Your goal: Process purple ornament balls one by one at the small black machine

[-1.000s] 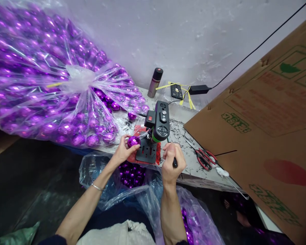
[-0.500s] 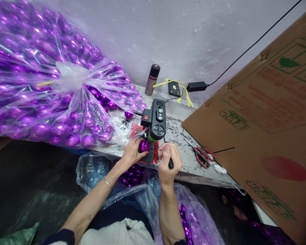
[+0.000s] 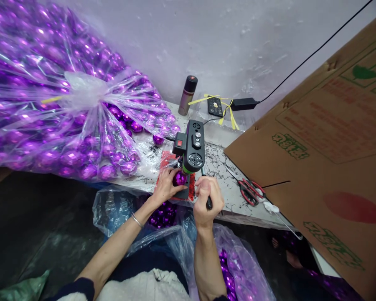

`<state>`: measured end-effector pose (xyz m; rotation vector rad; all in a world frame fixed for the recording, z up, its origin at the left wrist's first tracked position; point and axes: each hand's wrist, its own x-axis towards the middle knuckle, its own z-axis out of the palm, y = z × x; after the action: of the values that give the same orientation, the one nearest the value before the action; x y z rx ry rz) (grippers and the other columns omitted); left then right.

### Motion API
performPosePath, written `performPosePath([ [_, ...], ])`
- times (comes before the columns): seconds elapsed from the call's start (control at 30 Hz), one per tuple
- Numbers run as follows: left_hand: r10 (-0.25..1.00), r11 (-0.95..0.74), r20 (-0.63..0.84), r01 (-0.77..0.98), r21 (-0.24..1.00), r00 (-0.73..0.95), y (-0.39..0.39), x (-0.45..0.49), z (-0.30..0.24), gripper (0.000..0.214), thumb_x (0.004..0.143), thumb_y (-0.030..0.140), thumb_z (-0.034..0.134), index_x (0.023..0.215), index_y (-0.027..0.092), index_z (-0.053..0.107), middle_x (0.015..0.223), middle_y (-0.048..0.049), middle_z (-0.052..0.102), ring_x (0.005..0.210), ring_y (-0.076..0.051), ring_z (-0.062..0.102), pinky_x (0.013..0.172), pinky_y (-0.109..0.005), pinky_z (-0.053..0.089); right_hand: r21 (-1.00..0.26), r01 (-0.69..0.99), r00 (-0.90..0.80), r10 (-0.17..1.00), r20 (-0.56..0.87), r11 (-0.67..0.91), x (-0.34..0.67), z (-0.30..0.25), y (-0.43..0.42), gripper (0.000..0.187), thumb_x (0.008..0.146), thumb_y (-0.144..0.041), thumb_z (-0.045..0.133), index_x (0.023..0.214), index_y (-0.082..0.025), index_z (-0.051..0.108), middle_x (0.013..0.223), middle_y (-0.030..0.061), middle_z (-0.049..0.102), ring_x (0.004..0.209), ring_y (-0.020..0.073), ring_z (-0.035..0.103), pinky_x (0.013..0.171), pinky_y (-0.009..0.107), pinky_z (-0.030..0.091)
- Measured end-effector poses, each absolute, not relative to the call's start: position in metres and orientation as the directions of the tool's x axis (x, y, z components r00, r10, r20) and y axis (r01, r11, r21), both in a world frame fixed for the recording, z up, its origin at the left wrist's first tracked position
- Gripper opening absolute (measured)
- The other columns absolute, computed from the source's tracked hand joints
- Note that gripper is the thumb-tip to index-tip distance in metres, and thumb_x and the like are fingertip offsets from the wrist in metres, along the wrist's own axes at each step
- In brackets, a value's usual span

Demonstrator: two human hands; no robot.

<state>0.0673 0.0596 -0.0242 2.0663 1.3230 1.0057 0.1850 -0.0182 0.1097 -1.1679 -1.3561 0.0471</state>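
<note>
Purple ball (image 3: 179, 179) sits under mini drill (image 3: 192, 146) at table's (image 3: 238, 211) front edge, left hand (image 3: 163, 189) clamping it steady, right hand (image 3: 213, 195) fisted round lever (image 3: 209, 203).

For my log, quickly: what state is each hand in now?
Left hand: closed on the purple bauble under the mini drill press.
Right hand: closed on the black lever handle.

Print on the cardboard box (image 3: 316, 138) is too blurred to read

Glossy purple ball (image 3: 179, 179), clear plastic bag (image 3: 81, 88), matt cardboard (image 3: 326, 138).
</note>
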Motion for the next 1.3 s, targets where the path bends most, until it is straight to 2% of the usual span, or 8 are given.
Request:
performPosePath([
  [0.2,0.886,-0.464,0.38,0.494,0.735,0.266,0.056,0.069,-0.038,0.065,0.081,0.049,0.081,0.136,0.021,0.061,0.132,-0.0142,0.07,0.126,-0.036,0.063,0.108,-0.053,0.047,-0.637,0.602,0.291,0.611,0.737,0.482,0.186,0.103,-0.02,0.031,0.101,-0.016,0.047,0.071,-0.022,0.054,0.072,-0.0002,0.059,0.069,0.0137,0.06,0.064,0.029,0.046],
  [0.5,0.884,-0.466,0.37,0.499,0.731,0.286,0.054,0.069,-0.035,0.06,0.083,0.048,0.079,0.134,0.02,0.061,0.133,-0.0148,0.07,0.126,-0.035,0.064,0.108,-0.05,0.047,-0.577,0.629,0.311,0.512,0.801,0.521,0.182,0.051,-0.016,0.032,0.103,-0.022,0.04,0.074,-0.022,0.053,0.075,0.0004,0.059,0.066,0.0134,0.058,0.06,0.03,0.046],
  [0.7,0.882,-0.471,0.373,0.478,0.742,0.29,0.054,0.069,-0.035,0.062,0.084,0.049,0.078,0.135,0.019,0.06,0.134,-0.0153,0.07,0.127,-0.035,0.064,0.108,-0.051,0.047,-0.546,0.597,0.305,0.463,0.832,0.588,0.183,0.041,-0.01,0.033,0.104,-0.024,0.039,0.073,-0.023,0.05,0.073,-0.0021,0.056,0.068,0.013,0.057,0.073,0.034,0.05],
  [1.0,0.878,-0.478,0.384,0.498,0.724,0.285,0.055,0.071,-0.036,0.058,0.085,0.043,0.079,0.134,0.02,0.06,0.131,-0.0145,0.07,0.124,-0.034,0.064,0.107,-0.05,0.047,-0.544,0.614,0.312,0.457,0.833,0.572,0.182,0.034,-0.008,0.037,0.106,-0.028,0.034,0.072,-0.023,0.045,0.073,-0.0032,0.053,0.067,0.0126,0.055,0.088,0.039,0.051],
  [1.17,0.862,-0.507,0.42,0.506,0.698,0.283,0.056,0.072,-0.037,0.057,0.084,0.039,0.079,0.134,0.017,0.06,0.13,-0.0155,0.07,0.123,-0.034,0.065,0.106,-0.049,0.047,-0.551,0.611,0.337,0.443,0.831,0.568,0.181,0.029,-0.004,0.038,0.107,-0.028,0.032,0.071,-0.024,0.043,0.072,-0.0026,0.05,0.065,0.0133,0.054,0.084,0.039,0.052],
  [1.3,0.862,-0.506,0.422,0.509,0.697,0.28,0.057,0.073,-0.037,0.058,0.084,0.038,0.08,0.134,0.017,0.06,0.13,-0.0157,0.07,0.123,-0.034,0.065,0.105,-0.048,0.047,-0.504,0.619,0.304,0.407,0.861,0.602,0.182,0.023,-0.001,0.036,0.106,-0.025,0.034,0.071,-0.023,0.042,0.072,-0.003,0.051,0.065,0.0122,0.054,0.083,0.037,0.051],
])
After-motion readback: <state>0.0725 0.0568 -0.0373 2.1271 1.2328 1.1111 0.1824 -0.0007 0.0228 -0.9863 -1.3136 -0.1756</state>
